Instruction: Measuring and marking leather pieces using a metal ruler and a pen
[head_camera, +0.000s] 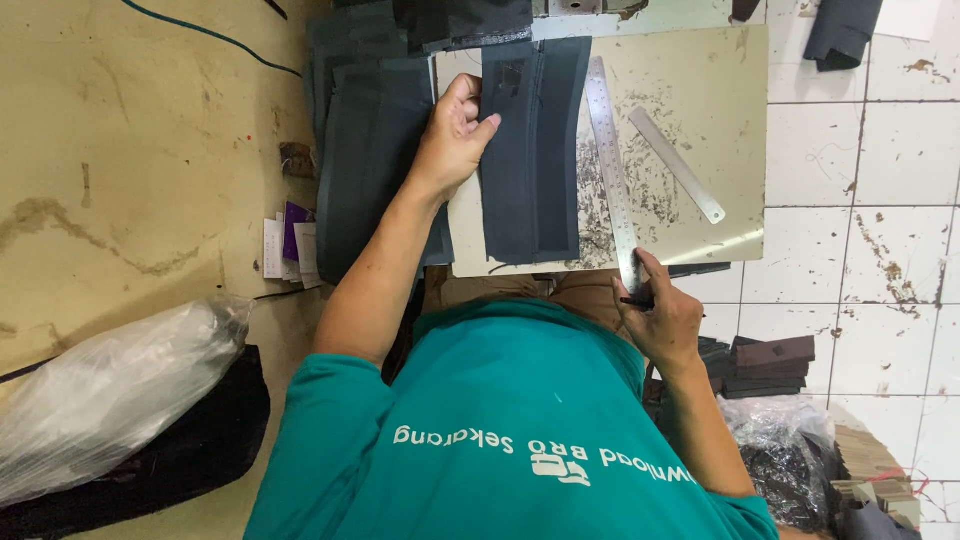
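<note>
Pressing dark strip (530, 150) w/ L hand (455, 135), fingers flat; R hand (660, 315) pinches ruler (612, 160); metal bar (676, 163) beside.

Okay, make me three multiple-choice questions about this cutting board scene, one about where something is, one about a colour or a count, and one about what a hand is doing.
1. Where does the long steel ruler lie?
A. On the board, right of the dark strips
B. On the tiled floor
C. Under the plastic bag

2. How many metal rulers are on the board?
A. One
B. Two
C. Four

3. What is the left hand doing?
A. Hanging free in the air
B. Pressing on the dark strips
C. Gripping the short ruler

Answers:
1 A, the ruler runs along the strips' right edge on the board.
2 B, the long ruler and a short ruler lie there.
3 B, fingers rest on the strips' upper left edge.
</note>
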